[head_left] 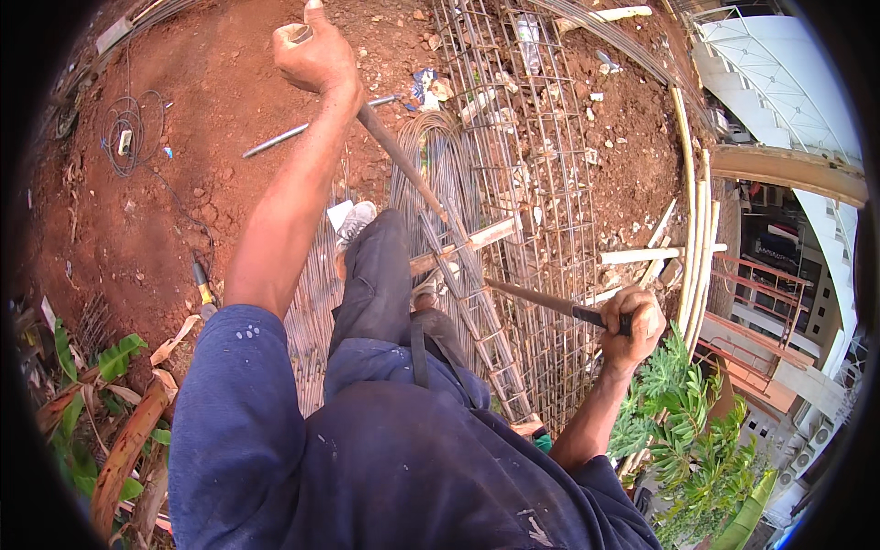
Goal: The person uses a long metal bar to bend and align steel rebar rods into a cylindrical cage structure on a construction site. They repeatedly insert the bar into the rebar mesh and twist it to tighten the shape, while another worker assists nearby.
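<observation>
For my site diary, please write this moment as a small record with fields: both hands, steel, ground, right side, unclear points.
Left hand: closed around a long rusty bar
Right hand: closed on the dark grip of a second bar
Steel: narrow rebar frame; wider rebar cage; thin rods
Ground: reddish soil, grey pipe lying on it
Right side: pale poles, green plants
Unclear: whether both bars join
</observation>
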A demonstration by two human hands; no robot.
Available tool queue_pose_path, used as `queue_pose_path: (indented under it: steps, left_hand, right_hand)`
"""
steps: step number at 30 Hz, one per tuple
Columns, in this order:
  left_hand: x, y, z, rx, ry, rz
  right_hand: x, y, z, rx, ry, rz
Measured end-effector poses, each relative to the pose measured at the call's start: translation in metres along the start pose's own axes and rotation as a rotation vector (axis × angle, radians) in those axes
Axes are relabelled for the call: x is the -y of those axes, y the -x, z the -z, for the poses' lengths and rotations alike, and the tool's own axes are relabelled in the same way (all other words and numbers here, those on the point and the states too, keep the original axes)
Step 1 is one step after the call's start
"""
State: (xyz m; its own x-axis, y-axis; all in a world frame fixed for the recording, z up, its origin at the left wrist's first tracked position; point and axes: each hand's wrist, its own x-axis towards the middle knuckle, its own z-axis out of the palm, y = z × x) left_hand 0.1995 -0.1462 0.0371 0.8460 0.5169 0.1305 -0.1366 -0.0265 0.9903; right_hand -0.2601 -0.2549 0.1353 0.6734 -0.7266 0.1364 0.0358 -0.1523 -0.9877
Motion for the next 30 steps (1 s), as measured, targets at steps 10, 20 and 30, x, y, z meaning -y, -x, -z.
queue_pose_path:
  steps: [10,20,30]
  left_hand:
    - [0.002,-0.011,-0.006,0.037,-0.07,-0.067]
    - [0.008,-0.02,0.017,0.447,0.384,0.156]
    - [-0.02,0.02,0.011,0.514,0.391,0.286]
  right_hand:
    - [-0.017,0.057,0.084,-0.142,0.019,0.083]
    - [0.016,0.002,0.128,-0.368,-0.135,0.07]
    - [0.026,-0.116,0.054,-0.276,0.053,0.021]
